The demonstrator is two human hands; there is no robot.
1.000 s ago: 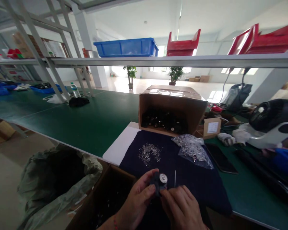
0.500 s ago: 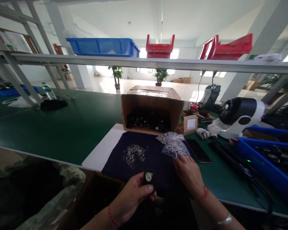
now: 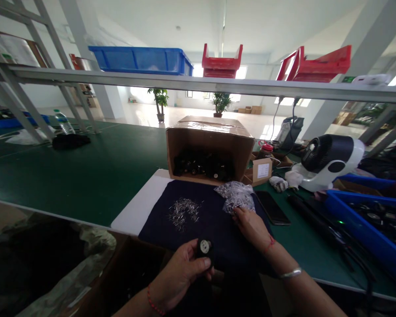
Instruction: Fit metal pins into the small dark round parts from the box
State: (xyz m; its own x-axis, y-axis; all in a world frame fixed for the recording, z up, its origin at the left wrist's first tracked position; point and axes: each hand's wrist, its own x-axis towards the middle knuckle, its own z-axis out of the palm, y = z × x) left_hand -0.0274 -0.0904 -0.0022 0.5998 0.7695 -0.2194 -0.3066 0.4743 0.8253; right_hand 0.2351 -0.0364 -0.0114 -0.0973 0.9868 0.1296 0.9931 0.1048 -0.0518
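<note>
My left hand (image 3: pixel 188 266) grips a black cylindrical part (image 3: pixel 205 247) by its sides, with a round silvery end face turned up toward me. At the near edge of a clear plastic bag (image 3: pixel 239 196) full of small metal pins, my right hand (image 3: pixel 251 224) has its fingertips pinched together. What those fingers hold, if anything, is too small to make out. A loose pile of thin metal pins (image 3: pixel 184 213) lies on the dark blue cloth (image 3: pixel 214 229), left of the bag and beyond my left hand.
Behind the cloth, a cardboard box (image 3: pixel 211 125) on its side holds several black parts. To the right are a phone (image 3: pixel 272 207), a black-and-white fan (image 3: pixel 330 160) and a blue bin (image 3: pixel 366 237) of black parts. A shelf (image 3: pixel 198 83) crosses above the table.
My right hand has moved forward and slightly left, bringing its fingertips to the bag's near edge. My left hand keeps the black part in nearly the same place.
</note>
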